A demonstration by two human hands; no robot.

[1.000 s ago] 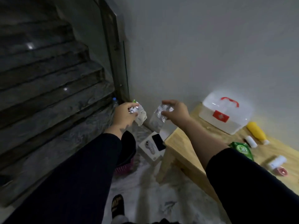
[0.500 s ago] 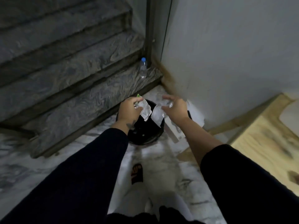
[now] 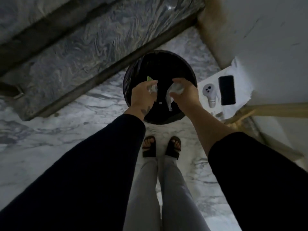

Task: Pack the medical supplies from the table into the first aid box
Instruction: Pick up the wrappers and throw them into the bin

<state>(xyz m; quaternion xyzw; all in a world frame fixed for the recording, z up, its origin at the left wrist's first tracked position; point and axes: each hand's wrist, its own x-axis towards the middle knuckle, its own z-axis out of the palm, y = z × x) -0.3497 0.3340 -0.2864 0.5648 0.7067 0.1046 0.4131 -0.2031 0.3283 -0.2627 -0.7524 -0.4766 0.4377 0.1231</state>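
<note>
- Left hand (image 3: 141, 95) is closed on one crumpled clear wrapper (image 3: 152, 88), with a green scrap (image 3: 149, 78) poking out above the knuckles.
- Right hand (image 3: 185, 92) pinches a second clear wrapper (image 3: 173, 92); a strip of it hangs down toward my wrist side.
- I count two wrappers, one per hand, held apart with a dark gap between them.
- Both hands sit over the open mouth of one round black bin (image 3: 133, 72), which stands on the marble floor (image 3: 50, 144).
- From here I see neither the first aid box nor any supplies; they lie outside this view.
- Bin's far rim lies just beside the edge of one marble step (image 3: 75, 52), which runs diagonally across the upper left.
- Right of the bin, one white box (image 3: 240, 80) lies on the floor; it carries one black phone (image 3: 227, 90) and one pale controller-like device (image 3: 210, 94), side by side and not touching.
- A wooden table leg (image 3: 273, 110) and brace cross the right side below the white box, against the wall (image 3: 266, 30).
- Two feet in dark sandals (image 3: 149, 147) stand near the bin's close rim, and two dark sleeves (image 3: 83, 164) fill the lower corners.
- Open floor spreads to the left of my legs; the right side is crowded by the box, the table frame and the wall.
</note>
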